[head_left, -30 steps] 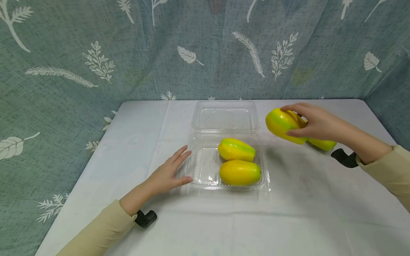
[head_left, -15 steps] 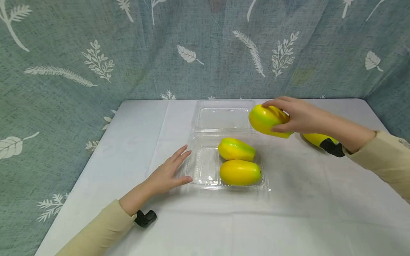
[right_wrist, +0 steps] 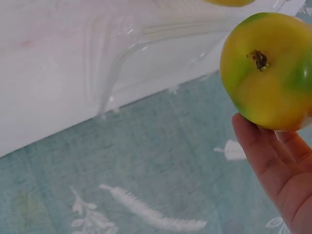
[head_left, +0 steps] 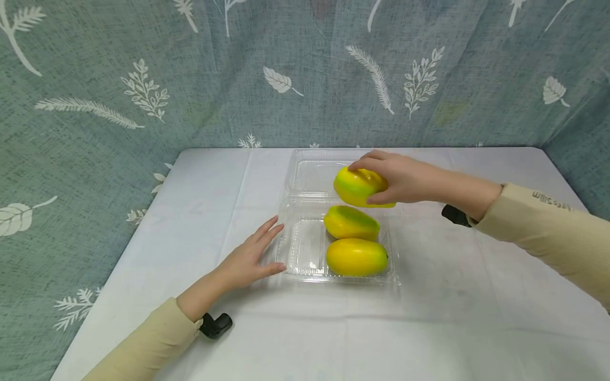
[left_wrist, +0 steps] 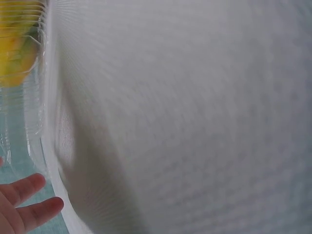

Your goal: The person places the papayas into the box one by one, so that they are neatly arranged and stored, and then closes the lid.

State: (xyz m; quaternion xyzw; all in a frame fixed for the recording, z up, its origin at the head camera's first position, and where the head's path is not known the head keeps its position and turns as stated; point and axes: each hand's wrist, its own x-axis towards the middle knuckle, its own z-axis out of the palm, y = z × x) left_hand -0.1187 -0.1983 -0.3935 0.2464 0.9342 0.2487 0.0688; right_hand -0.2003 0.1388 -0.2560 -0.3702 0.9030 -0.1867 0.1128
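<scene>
My right hand [head_left: 405,177] grips a yellow-green papaya [head_left: 352,188], thumb on its near side and fingers over its top. It hangs above the back of a clear plastic clamshell box [head_left: 284,248], overlapping the opened lid [head_left: 310,177] in the head view. Seen from the right wrist, the papaya [right_wrist: 273,92] shows its dark stem end, with fingers [right_wrist: 261,151] against its lower side. Two more papayas lie side by side in the box's right half, one behind [head_left: 350,223] and one in front [head_left: 357,257]. My left hand [head_left: 250,259], fingers spread, has its fingertips right at the box's left edge.
A white cloth [head_left: 310,338] covers the table. Behind it hangs a grey-green curtain [head_left: 314,116] with white leaf prints. Black wrist cameras show below the left sleeve [head_left: 215,325] and the right sleeve [head_left: 456,216].
My right hand has carried the papaya leftward, from right of the box to above it. Another papaya on the table at right is now hidden behind my right arm. The left hand stays put.
</scene>
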